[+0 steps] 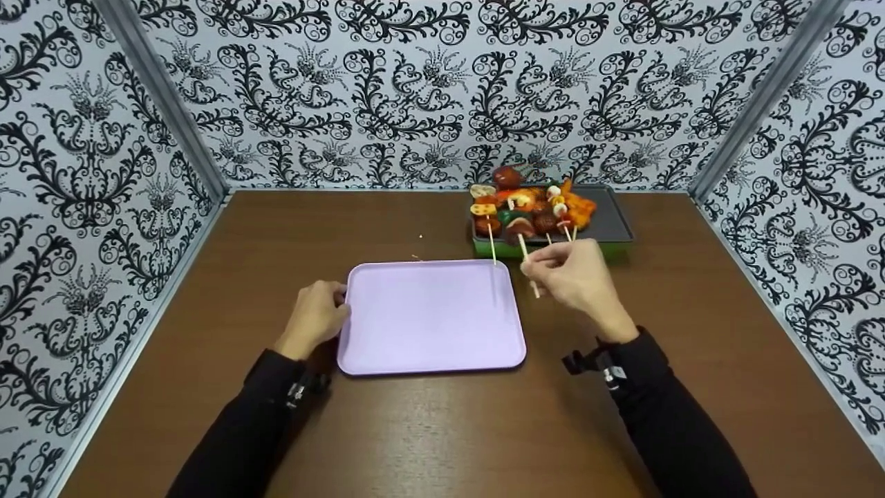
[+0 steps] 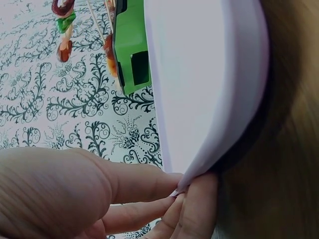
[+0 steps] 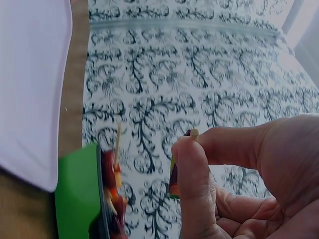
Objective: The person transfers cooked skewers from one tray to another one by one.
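My left hand [image 1: 317, 317] pinches the left edge of the lilac tray [image 1: 432, 318]; in the left wrist view its thumb and fingers [image 2: 144, 184] close on the rim. The right hand [image 1: 577, 277] holds a wooden skewer [image 1: 529, 270] between thumb and fingers, at the front of the grill. In the right wrist view the stick end [image 3: 194, 133] pokes out above the fingertips, with dark and green pieces partly hidden behind the thumb. Other food skewers [image 1: 487, 220] lie on the dark grill plate [image 1: 612, 207], one stick reaching over the tray's back right corner.
The grill's green base [image 1: 615, 249] stands at the back right of the brown table [image 1: 442, 429]. Patterned walls [image 1: 429, 90] rise behind and on both sides. A small pale speck [image 1: 420, 236] lies behind the tray.
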The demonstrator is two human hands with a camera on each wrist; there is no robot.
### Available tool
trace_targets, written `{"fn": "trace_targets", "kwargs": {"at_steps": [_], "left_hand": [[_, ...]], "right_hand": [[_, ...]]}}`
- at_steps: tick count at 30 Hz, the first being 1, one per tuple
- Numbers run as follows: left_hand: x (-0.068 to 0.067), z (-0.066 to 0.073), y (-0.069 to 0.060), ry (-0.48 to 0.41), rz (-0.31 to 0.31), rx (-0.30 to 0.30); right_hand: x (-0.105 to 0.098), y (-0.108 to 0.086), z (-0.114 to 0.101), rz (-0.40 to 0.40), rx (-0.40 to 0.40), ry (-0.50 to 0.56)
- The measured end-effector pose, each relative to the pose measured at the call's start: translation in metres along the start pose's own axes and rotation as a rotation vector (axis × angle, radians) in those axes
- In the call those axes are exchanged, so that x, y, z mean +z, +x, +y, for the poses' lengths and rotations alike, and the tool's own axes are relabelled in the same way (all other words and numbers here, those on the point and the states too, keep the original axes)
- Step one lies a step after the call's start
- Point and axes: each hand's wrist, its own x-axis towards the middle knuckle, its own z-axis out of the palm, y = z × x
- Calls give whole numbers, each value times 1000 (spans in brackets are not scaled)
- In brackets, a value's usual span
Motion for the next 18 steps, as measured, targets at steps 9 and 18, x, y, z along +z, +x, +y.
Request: {"fn": "trace_targets", "kwargs": {"at_steps": [9,18], "left_hand": [[0,-2,1,-7,-9,14],[-2,-4,2,-15,-22,-3]], "right_hand": [[41,-9,-18,-66,-5,49],[77,-16,-26,-118,-11,38]]}}
